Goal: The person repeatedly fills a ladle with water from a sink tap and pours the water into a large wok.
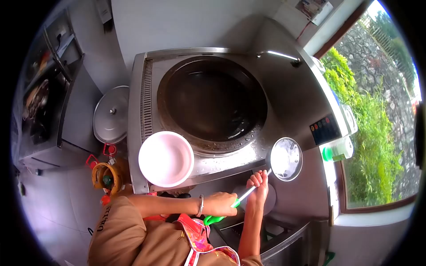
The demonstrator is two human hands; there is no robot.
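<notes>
My left hand (222, 204), with a bracelet at the wrist, is closed round the green handle of a long metal ladle (285, 158). Farther up the same shaft, close to the bowl, my right hand (258, 182) is wrapped round it. The ladle's round bowl is over the right front corner of the stove (226, 165) and holds something whitish. A large dark wok (213, 99) with some liquid in it is set in the stove top. On the stove's front left corner stands a pink basin (166, 159); its inside is washed out by glare.
A big metal lid (112, 115) leans left of the stove, above a yellow gas cylinder (106, 177) and red-capped bottles. A faucet (279, 55) extends from the back panel. At right, a green-capped jug (339, 150) stands by the window. A sink (293, 244) is below.
</notes>
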